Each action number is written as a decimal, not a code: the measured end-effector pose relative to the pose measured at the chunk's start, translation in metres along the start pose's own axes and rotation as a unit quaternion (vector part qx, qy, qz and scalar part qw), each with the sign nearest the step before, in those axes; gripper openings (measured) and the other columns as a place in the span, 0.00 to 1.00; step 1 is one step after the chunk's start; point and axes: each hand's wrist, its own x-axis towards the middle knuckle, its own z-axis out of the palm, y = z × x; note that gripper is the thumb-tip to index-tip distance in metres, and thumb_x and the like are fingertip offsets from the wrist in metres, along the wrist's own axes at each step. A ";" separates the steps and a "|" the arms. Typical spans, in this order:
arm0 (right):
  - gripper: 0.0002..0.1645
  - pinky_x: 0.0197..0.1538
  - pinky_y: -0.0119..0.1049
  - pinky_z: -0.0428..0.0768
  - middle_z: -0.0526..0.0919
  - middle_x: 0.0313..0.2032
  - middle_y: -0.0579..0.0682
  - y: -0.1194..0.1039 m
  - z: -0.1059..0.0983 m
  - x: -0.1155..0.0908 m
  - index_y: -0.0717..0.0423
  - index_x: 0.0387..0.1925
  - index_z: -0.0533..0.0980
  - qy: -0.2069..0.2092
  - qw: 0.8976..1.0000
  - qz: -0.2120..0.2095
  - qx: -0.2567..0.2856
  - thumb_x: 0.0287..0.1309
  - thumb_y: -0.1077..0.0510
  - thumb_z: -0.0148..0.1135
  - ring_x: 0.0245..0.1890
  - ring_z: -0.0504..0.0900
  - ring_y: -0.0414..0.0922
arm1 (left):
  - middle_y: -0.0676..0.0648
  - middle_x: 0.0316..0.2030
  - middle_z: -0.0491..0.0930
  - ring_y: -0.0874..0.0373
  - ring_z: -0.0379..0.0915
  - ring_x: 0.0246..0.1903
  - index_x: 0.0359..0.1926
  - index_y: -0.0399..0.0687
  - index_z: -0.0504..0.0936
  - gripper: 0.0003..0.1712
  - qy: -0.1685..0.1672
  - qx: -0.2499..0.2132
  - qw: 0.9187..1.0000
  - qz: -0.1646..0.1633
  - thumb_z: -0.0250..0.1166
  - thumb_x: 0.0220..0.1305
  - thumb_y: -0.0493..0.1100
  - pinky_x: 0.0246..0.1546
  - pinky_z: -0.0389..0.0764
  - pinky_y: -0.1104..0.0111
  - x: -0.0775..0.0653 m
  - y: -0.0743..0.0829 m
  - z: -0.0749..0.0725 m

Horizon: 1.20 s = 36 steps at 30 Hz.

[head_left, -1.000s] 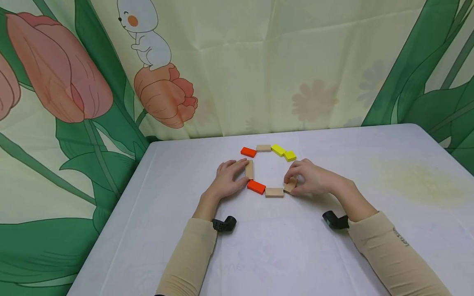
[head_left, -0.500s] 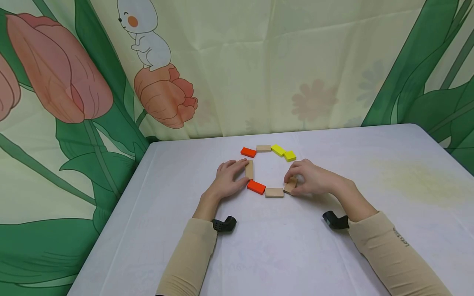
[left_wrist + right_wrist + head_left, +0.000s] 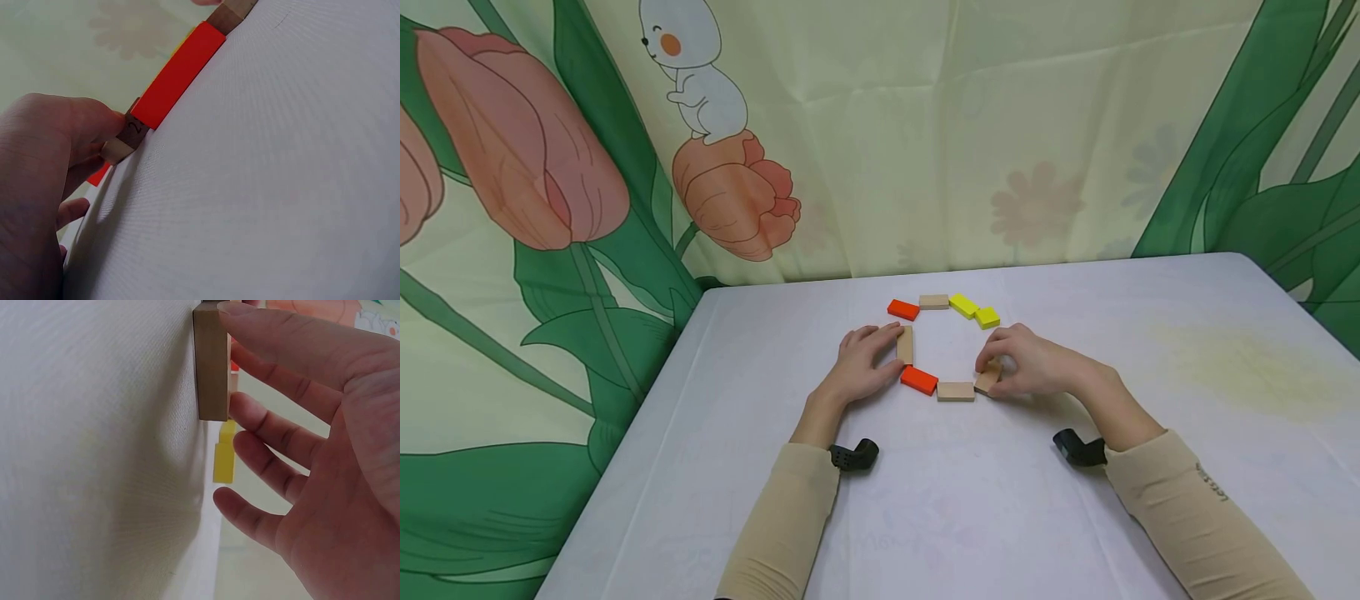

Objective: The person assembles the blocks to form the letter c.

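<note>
Flat wooden and coloured blocks lie in a ring on the table. On the ring's left side, my left hand (image 3: 867,360) pinches a plain wooden block (image 3: 906,345) between thumb and fingers. That wooden block (image 3: 122,145) shows a dark marked face in the left wrist view, touching a red block (image 3: 179,76). Across the ring, my right hand (image 3: 1028,360) grips another plain wooden block (image 3: 987,377) with thumb and forefinger. In the right wrist view this wooden block (image 3: 212,362) stands on its edge or side; the other fingers are spread beside it.
Between the hands are the near red block (image 3: 919,380) and a wooden block (image 3: 956,392). The far side holds a red block (image 3: 903,310), a wooden block (image 3: 934,302) and two yellow blocks (image 3: 963,305). A white cloth covers the table (image 3: 955,517); a printed curtain (image 3: 925,142) hangs behind.
</note>
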 end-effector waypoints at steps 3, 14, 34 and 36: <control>0.11 0.56 0.52 0.70 0.79 0.46 0.45 0.000 0.000 0.000 0.46 0.40 0.85 0.001 1.000 -0.001 -0.001 0.54 0.57 0.75 0.54 0.68 0.55 | 0.55 0.73 0.65 0.48 0.52 0.71 0.75 0.55 0.68 0.35 -0.001 0.000 1.000 0.000 0.60 0.67 0.52 0.73 0.44 0.50 0.000 0.000 0.000; 0.11 0.55 0.51 0.70 0.78 0.45 0.45 0.000 0.000 -0.001 0.46 0.40 0.85 0.000 1.000 -0.002 -0.002 0.53 0.56 0.76 0.52 0.68 0.54 | 0.56 0.73 0.64 0.49 0.50 0.72 0.75 0.58 0.68 0.35 -0.005 -0.007 1.000 -0.019 0.60 0.67 0.52 0.73 0.45 0.50 -0.001 0.003 -0.002; 0.13 0.52 0.48 0.70 0.78 0.45 0.46 -0.003 -0.001 -0.001 0.47 0.41 0.84 -0.011 1.000 0.013 -0.002 0.54 0.54 0.76 0.50 0.68 0.53 | 0.55 0.73 0.64 0.49 0.50 0.72 0.75 0.56 0.67 0.35 -0.009 0.002 1.000 -0.011 0.59 0.68 0.52 0.73 0.41 0.51 0.000 0.002 -0.001; 0.13 0.52 0.48 0.70 0.78 0.45 0.47 -0.003 -0.001 -0.002 0.48 0.42 0.84 -0.007 1.000 0.011 0.000 0.54 0.54 0.76 0.51 0.69 0.54 | 0.55 0.73 0.63 0.49 0.50 0.72 0.76 0.57 0.66 0.35 -0.011 0.003 1.000 -0.012 0.59 0.68 0.52 0.73 0.41 0.51 0.000 0.002 -0.002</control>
